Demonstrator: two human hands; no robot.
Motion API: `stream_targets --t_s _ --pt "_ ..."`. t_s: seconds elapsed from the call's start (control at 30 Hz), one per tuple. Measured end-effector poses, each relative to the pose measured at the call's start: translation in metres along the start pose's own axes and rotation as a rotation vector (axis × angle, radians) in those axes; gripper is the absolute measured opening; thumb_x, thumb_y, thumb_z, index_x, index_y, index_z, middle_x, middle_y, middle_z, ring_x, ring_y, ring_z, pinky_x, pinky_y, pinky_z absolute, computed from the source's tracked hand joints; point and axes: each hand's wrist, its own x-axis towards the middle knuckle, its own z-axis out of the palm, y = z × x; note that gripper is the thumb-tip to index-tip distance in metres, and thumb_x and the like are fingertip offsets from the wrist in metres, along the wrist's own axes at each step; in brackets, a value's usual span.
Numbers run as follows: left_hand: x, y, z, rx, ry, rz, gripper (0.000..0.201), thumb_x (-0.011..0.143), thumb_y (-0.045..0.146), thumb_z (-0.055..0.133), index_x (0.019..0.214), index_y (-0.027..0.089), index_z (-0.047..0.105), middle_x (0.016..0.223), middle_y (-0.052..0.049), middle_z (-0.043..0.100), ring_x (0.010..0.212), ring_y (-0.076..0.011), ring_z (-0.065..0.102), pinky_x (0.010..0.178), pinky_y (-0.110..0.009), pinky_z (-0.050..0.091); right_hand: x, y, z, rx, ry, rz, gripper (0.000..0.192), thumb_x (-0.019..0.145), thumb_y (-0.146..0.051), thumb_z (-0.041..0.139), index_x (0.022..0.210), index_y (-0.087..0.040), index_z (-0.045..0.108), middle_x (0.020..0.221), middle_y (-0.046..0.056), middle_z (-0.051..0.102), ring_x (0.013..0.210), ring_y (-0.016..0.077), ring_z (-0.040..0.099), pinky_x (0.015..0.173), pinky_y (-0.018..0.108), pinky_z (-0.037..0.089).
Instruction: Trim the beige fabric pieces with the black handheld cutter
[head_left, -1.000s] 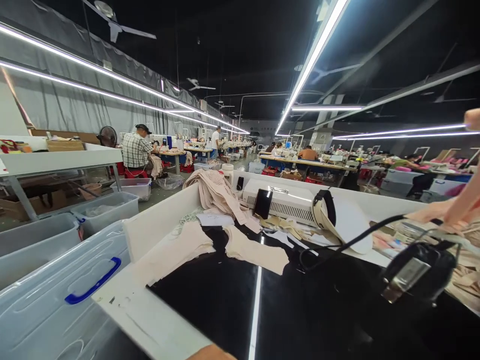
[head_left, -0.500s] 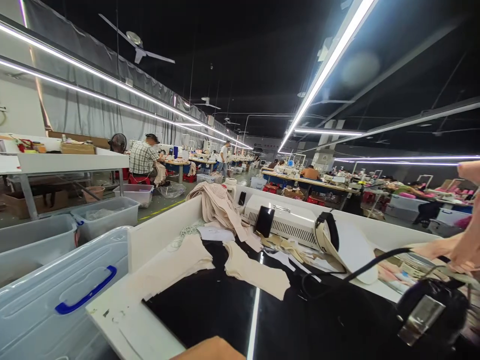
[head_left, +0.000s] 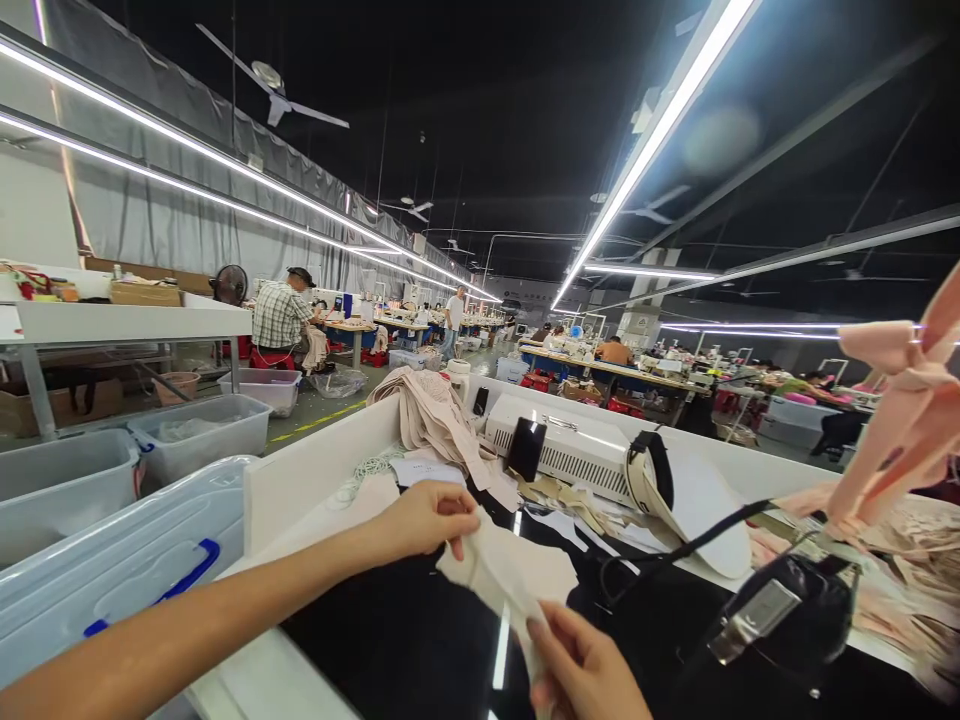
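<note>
My left hand point(head_left: 427, 520) pinches one end of a thin cream fabric piece point(head_left: 491, 580) between thumb and fingers. At the other end, near the bottom of the view, my right hand point(head_left: 589, 665) grips the same piece, which stretches slantwise between both hands above the black tabletop point(head_left: 397, 630). Behind it lies a stack of cream cut fabric pieces point(head_left: 551, 568), partly covered by the held piece. Another cream stack point(head_left: 375, 492) is mostly hidden behind my left hand and forearm.
A white machine point(head_left: 562, 440), a black phone-like slab point(head_left: 526, 448) and draped beige fabric point(head_left: 431, 405) line the back. Right stands a black device with a metal plate point(head_left: 761, 610), cabled, near hanging pink strips point(head_left: 900, 430). Plastic bins point(head_left: 202, 430) stand left; people work beyond.
Both hands have come into view over the tabletop and now hold a cream fabric piece. The view has shifted slightly, and the black device at right appears farther left.
</note>
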Motion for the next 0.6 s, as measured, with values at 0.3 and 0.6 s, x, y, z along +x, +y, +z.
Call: stream_targets --t_s 0.3,0.6 --pt "0.075 -0.040 -0.018 0.196 0.080 0.253 0.016 0.091 0.030 0.063 0.093 0.016 0.069 0.094 -0.003 0.073 0.088 -0.0173 0.066 0.082 -0.026 0.049 0.093 -0.009 -0.041 -0.228 0.436 -0.273 0.052 0.093 -0.050 0.043 0.121 -0.016 0.071 0.121 0.015 0.075 0.115 0.0324 0.072 0.105 0.051 0.053" --pt "0.056 -0.102 -0.019 0.527 -0.120 0.325 0.017 0.091 0.021 0.064 0.102 0.019 0.076 0.105 -0.004 0.077 0.098 -0.0208 0.069 0.091 -0.027 0.047 0.084 0.028 -0.028 -0.598 0.298 -0.428 0.038 0.098 -0.029 0.042 0.113 -0.022 0.076 0.128 0.007 0.075 0.116 0.0239 0.072 0.102 0.037 0.056"
